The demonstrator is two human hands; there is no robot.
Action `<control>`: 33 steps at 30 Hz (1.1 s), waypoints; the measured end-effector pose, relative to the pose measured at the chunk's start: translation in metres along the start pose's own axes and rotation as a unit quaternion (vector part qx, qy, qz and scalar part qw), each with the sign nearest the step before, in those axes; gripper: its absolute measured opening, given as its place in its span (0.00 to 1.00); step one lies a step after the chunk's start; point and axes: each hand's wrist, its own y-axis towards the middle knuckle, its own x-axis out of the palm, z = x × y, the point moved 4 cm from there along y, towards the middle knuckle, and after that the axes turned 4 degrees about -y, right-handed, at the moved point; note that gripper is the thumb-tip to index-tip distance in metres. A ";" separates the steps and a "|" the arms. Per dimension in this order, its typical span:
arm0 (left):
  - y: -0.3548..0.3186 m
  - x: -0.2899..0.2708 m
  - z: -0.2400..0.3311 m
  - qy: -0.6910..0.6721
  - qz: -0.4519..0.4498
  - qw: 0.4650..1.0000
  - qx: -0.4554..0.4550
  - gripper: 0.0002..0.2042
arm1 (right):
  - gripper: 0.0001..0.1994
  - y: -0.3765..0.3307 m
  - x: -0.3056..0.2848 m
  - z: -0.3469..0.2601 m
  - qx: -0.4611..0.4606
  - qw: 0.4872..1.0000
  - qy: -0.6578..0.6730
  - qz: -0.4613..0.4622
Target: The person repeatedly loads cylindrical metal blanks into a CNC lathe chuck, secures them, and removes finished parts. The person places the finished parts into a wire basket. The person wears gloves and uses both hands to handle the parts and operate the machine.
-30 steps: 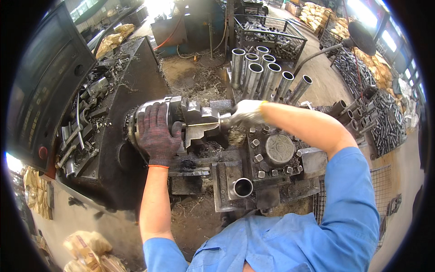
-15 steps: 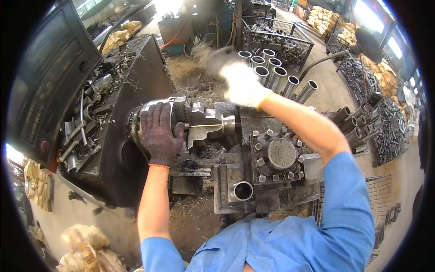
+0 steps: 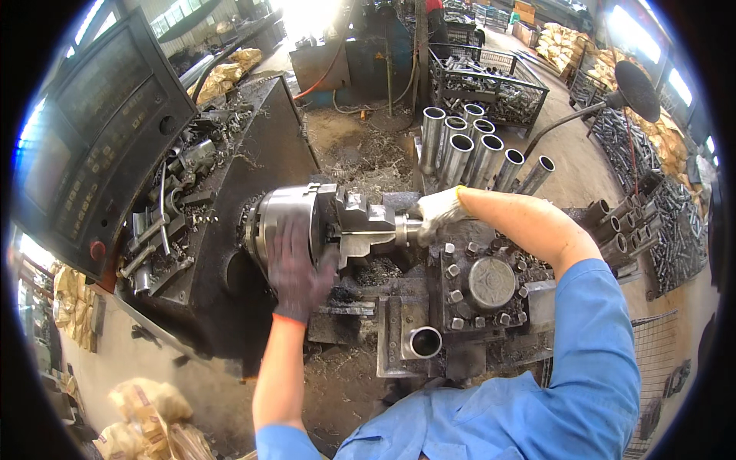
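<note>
My left hand (image 3: pixel 297 264), in a dark glove with an orange cuff, lies with outstretched fingers against the lathe chuck (image 3: pixel 285 218); it is slightly blurred. Stepped jaws (image 3: pixel 359 213) stick out from the chuck's face. Between them a short end of metal tube (image 3: pixel 404 230) projects to the right. My right hand (image 3: pixel 438 213), in a white glove, is closed around that tube's outer end, its fingertips partly hidden. Just below the right hand stands the square tool post (image 3: pixel 491 282) with several bolts around its top. One tube (image 3: pixel 424 343) stands upright nearer to me.
Several shiny upright tubes (image 3: pixel 483 157) stand behind the lathe. Darker tubes (image 3: pixel 617 226) lie at the right. A control panel (image 3: pixel 100 146) and a headstock topped with tools and shavings (image 3: pixel 180 192) are on the left. A lamp (image 3: pixel 636 90) reaches in from the right.
My right hand has come down from near the upright tubes, where it held a blurred clump of shavings, onto the tube in the chuck. My left hand has slid lower on the chuck.
</note>
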 end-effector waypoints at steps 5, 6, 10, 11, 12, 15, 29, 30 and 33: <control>-0.009 0.008 -0.020 0.098 -0.045 0.992 -0.065 0.39 | 0.19 0.003 -0.003 -0.032 -0.005 0.998 -0.053 -0.029; -0.006 0.013 -0.024 0.093 -0.020 0.995 -0.034 0.39 | 0.17 0.004 -0.008 -0.041 -0.044 0.991 -0.128 0.014; 0.007 0.023 -0.037 0.094 -0.022 0.995 -0.018 0.37 | 0.21 -0.006 0.005 -0.031 -0.064 0.996 -0.053 0.038; 0.010 0.023 -0.036 0.099 -0.022 0.995 -0.018 0.37 | 0.26 -0.015 0.007 -0.019 -0.058 0.992 -0.077 0.077; 0.010 0.020 -0.031 0.099 -0.004 0.995 0.006 0.37 | 0.31 -0.030 0.005 -0.002 -0.039 0.985 -0.122 0.112; 0.007 0.021 -0.029 0.104 -0.036 0.994 -0.028 0.37 | 0.42 -0.083 -0.004 0.042 -0.007 0.931 -0.278 0.235; -0.037 -0.029 0.090 -0.491 -0.065 0.847 -0.192 0.48 | 0.32 -0.290 0.163 -0.141 -0.038 0.652 -0.221 0.724; -0.068 -0.044 0.121 -0.601 -0.042 0.774 -0.197 0.50 | 0.32 -0.283 0.190 -0.157 -0.066 0.657 -0.248 0.709; -0.134 -0.083 0.154 -0.494 0.044 0.862 -0.100 0.33 | 0.37 -0.226 0.260 -0.168 -0.020 0.800 -0.234 0.551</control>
